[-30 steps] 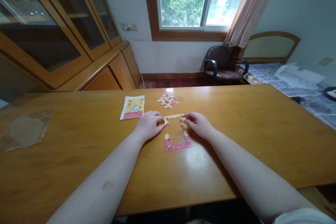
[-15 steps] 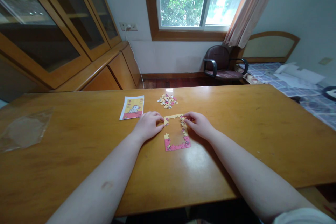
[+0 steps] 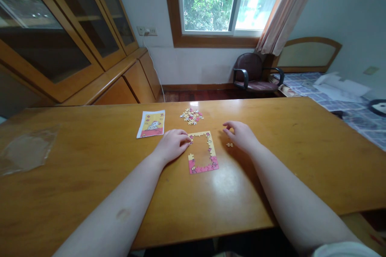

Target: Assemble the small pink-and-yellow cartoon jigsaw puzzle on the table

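Observation:
On the table lies the border of a jigsaw puzzle point(image 3: 202, 168), yellow at the top and pink at the bottom. Its middle shows bare wood, and a gap breaks its left side. My left hand point(image 3: 172, 145) rests by the upper left edge, its curled fingertips on the border there and partly hiding it. To the right of the border, my right hand point(image 3: 240, 135) hovers low over the table with thumb and forefinger apart and nothing between them. A pale loose puzzle piece point(image 3: 229, 145) lies just below its fingers, apart from the border.
A pile of loose puzzle pieces point(image 3: 192, 116) lies beyond the border. Left of it is a picture card point(image 3: 151, 124) with a white animal on yellow and pink. A clear plastic bag point(image 3: 28, 150) lies at the far left of the wooden table point(image 3: 99, 140).
My right hand has left the border's upper right side and moved right, its fingers spreading. The loose piece now shows beneath it. My left hand has barely moved.

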`<act>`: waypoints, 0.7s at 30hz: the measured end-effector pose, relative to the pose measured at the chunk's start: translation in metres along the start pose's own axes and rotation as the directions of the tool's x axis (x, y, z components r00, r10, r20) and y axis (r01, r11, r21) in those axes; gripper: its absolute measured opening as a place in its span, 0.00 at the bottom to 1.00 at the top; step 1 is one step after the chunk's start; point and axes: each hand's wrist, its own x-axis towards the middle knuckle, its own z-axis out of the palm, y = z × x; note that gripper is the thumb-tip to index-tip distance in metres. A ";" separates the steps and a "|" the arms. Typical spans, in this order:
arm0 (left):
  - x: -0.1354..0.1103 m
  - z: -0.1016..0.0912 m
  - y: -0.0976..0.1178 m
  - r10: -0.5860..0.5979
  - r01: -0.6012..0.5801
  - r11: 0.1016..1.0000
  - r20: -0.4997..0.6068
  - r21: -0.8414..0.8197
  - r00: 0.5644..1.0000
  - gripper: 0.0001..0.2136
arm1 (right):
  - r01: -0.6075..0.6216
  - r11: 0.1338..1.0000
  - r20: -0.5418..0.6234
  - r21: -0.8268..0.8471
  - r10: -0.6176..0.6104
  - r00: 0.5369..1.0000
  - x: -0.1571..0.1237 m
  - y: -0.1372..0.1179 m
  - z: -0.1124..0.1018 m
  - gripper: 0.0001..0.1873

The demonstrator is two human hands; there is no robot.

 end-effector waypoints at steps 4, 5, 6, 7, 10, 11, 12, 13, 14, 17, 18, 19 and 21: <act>0.000 0.001 0.000 0.000 0.000 1.000 -0.004 0.001 1.000 0.10 | -0.066 0.964 0.078 -0.259 0.089 0.993 0.001 0.018 -0.017 0.11; 0.000 0.001 0.000 0.004 -0.004 1.000 0.002 0.000 1.000 0.10 | -0.080 0.955 0.090 -0.286 0.110 0.990 0.000 0.021 -0.019 0.11; 0.000 0.001 0.000 0.006 -0.006 1.000 0.004 -0.001 1.000 0.10 | -0.090 0.950 0.100 -0.298 0.125 0.987 0.000 0.023 -0.020 0.11; 0.000 0.001 0.000 0.006 -0.006 1.000 0.002 0.000 1.000 0.10 | -0.094 0.950 0.110 -0.299 0.132 0.985 -0.001 0.024 -0.020 0.10; 0.000 0.001 0.000 0.000 0.001 1.000 -0.023 0.007 1.000 0.11 | -0.065 0.967 0.151 -0.247 0.105 0.983 -0.001 0.026 -0.015 0.12; 0.000 0.001 0.000 -0.005 0.005 1.000 -0.029 0.009 1.000 0.11 | -0.044 0.975 0.169 -0.218 0.082 0.982 -0.001 0.026 -0.013 0.12; 0.000 0.001 0.000 -0.009 0.009 1.000 -0.031 0.010 0.999 0.11 | -0.021 0.982 0.189 -0.188 0.057 0.980 -0.001 0.026 -0.011 0.13; 0.000 0.001 0.001 -0.012 0.012 1.000 -0.029 0.009 1.000 0.11 | -0.004 0.987 0.207 -0.162 0.037 0.978 0.000 0.026 -0.009 0.13; 0.000 0.001 0.001 -0.015 0.015 1.000 -0.030 0.006 0.999 0.11 | 0.001 0.990 0.221 -0.141 0.030 0.975 0.000 0.027 -0.007 0.13; 0.000 0.001 0.001 -0.023 0.022 1.000 -0.033 -0.006 0.999 0.10 | -0.049 0.994 0.237 -0.094 0.070 0.969 0.004 0.030 -0.001 0.11; 0.000 0.001 0.002 -0.025 0.025 1.000 -0.035 -0.011 0.999 0.10 | -0.074 0.994 0.235 -0.079 0.091 0.968 0.005 0.031 0.000 0.10; 0.000 0.001 0.002 -0.028 0.028 0.999 -0.036 -0.016 0.999 0.10 | -0.095 0.993 0.232 -0.065 0.107 0.967 0.006 0.032 0.001 0.10; 0.000 0.000 0.003 -0.031 0.030 0.999 -0.037 -0.027 0.999 0.10 | -0.114 0.993 0.227 -0.045 0.121 0.966 0.008 0.033 0.003 0.08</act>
